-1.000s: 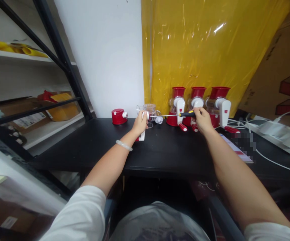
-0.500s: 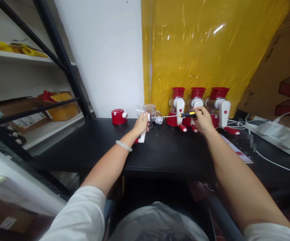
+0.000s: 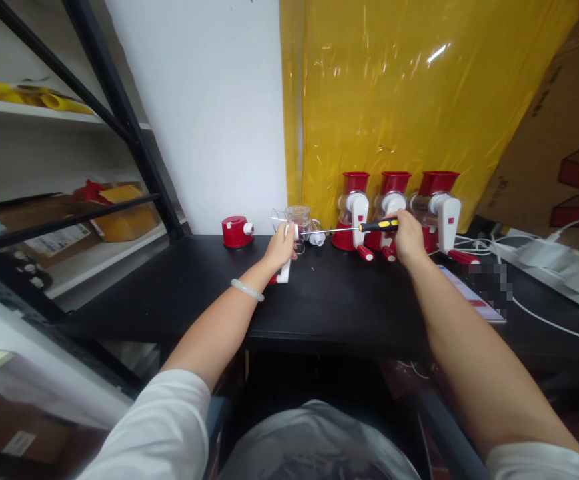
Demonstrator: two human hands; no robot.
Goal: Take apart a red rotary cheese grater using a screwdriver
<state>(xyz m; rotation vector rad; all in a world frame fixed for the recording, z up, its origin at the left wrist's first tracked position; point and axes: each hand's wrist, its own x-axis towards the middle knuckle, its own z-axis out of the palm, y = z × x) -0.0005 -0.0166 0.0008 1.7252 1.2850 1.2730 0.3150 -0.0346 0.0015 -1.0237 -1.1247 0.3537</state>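
Note:
My left hand (image 3: 280, 249) is closed on a white crank handle (image 3: 284, 272) with a red grip, mostly hidden by the fingers. A yellow and black screwdriver (image 3: 378, 225) lies level in the grasp of my right hand (image 3: 408, 237). Its long shaft points left, and the tip meets the white end of the part at my left fingers. Behind my left hand stands a clear plastic body (image 3: 298, 213), with a white fitting (image 3: 316, 238) at its right. A red base (image 3: 235, 232) with a white knob sits further left.
Three red and white hand-crank grinders (image 3: 356, 207) stand along the back right of the black table (image 3: 194, 287). A tablet-like device (image 3: 474, 297) lies near my right forearm. White cables and power strips (image 3: 577, 270) are at the far right. Shelves with boxes (image 3: 62, 237) flank the left.
My right fingers have shifted on the screwdriver, baring more of its handle. The screwdriver still reaches the part in my left hand, which has barely moved.

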